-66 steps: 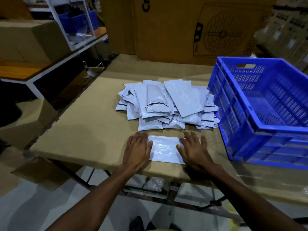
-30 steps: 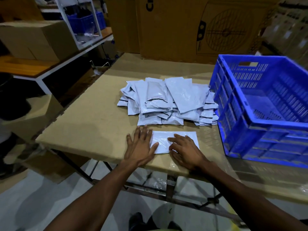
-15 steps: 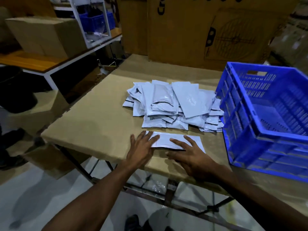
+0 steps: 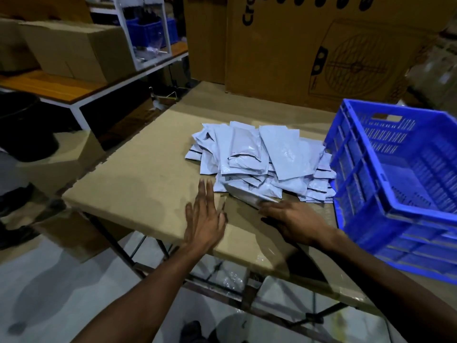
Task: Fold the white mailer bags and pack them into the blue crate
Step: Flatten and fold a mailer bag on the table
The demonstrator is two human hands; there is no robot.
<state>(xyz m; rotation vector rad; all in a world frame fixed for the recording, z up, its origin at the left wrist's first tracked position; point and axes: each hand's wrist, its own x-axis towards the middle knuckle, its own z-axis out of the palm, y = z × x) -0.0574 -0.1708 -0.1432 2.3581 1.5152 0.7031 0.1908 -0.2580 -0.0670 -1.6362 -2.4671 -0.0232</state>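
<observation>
We are pinching the folded mailer bag point(image 4: 249, 197) in our right hand point(image 4: 294, 222), its length slanting toward the blue crate point(image 4: 358, 184) just right; left hand point(image 4: 204, 219) lying flat, fingers apart, on the surface point(image 4: 138, 184).

Dim storage room. A table point(image 4: 138, 184) topped with brown cardboard stands on a dark metal frame point(image 4: 247, 290) over a pale grey floor point(image 4: 49, 293). Behind it leans a large brown carton point(image 4: 284, 58) printed with a round fan grille. At left, a white-framed bench with an orange wooden top point(image 4: 49, 84) carries a closed cardboard box point(image 4: 74, 48) and a white rack point(image 4: 146, 33) holding a small blue bin point(image 4: 148, 30). A black bucket point(image 4: 22, 125) sits on the floor beside the bench
</observation>
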